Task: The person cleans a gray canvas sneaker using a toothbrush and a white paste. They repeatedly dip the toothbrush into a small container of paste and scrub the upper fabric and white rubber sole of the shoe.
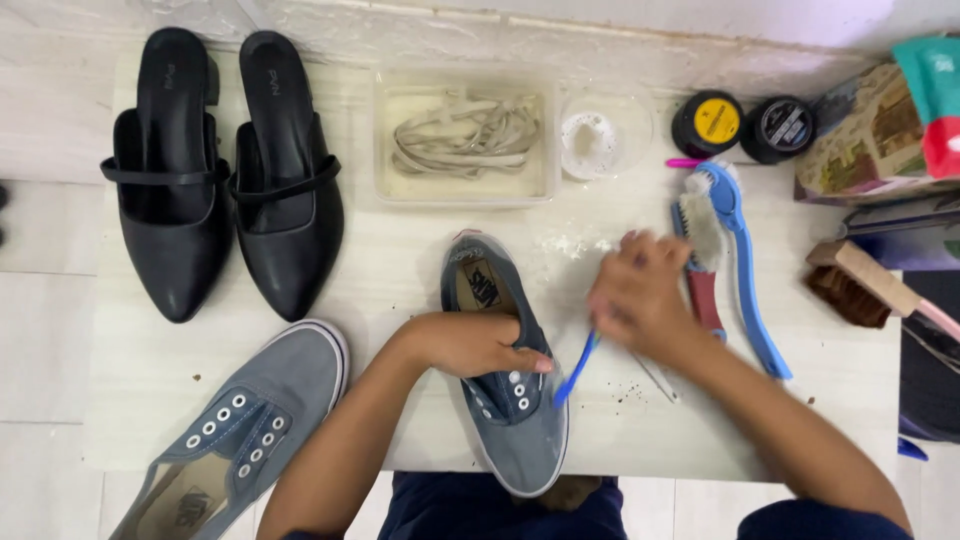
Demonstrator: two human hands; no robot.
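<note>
My left hand (478,343) lies across the opening of a grey-blue canvas sneaker (512,400) without laces, gripping it on the white table (400,260). My right hand (640,298), blurred, holds a small blue-handled brush (574,368) whose tip touches the sneaker's right side near the eyelets. The matching sneaker (240,430), also unlaced, lies at the lower left, overhanging the table's front edge.
A pair of black pointed flat shoes (225,170) stands at the back left. A clear tub with laces in water (465,138), a small clear bowl (603,135), two round tins (745,125), several brushes (735,250), a wooden brush (860,285) and boxes (880,130) sit behind and right.
</note>
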